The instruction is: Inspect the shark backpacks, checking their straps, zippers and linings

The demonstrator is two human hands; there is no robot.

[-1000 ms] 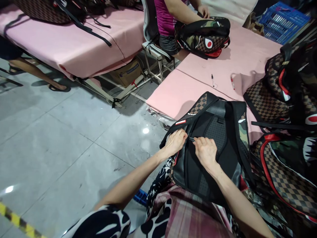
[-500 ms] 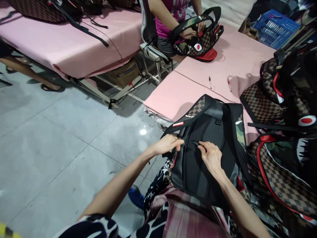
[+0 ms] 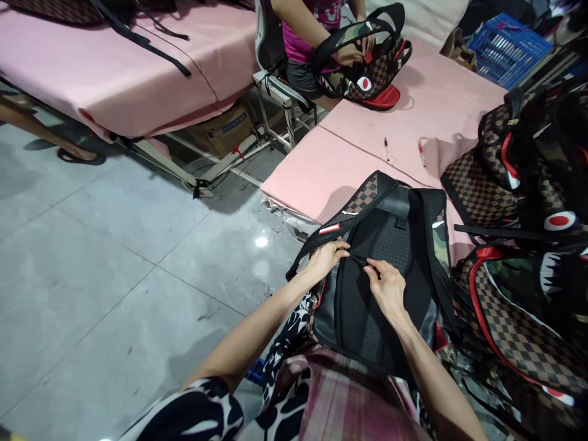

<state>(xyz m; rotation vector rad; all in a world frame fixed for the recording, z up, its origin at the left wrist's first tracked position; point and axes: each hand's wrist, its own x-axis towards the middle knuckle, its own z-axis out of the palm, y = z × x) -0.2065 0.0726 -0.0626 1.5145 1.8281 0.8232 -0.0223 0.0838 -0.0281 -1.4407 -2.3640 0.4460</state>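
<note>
Left hand [image 3: 327,258] pinching backpack [image 3: 390,269] strap edge | right hand [image 3: 388,288] fingertips closed on zipper pull [image 3: 361,261] | backpack leaning on pink counter [image 3: 331,168]

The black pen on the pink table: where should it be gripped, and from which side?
Probably pinch the black pen mid-barrel from straight above, fingers across its width. It lies flat, pointing away from the wearer, alone on the pink table, with the red pen clear to its right.
</note>
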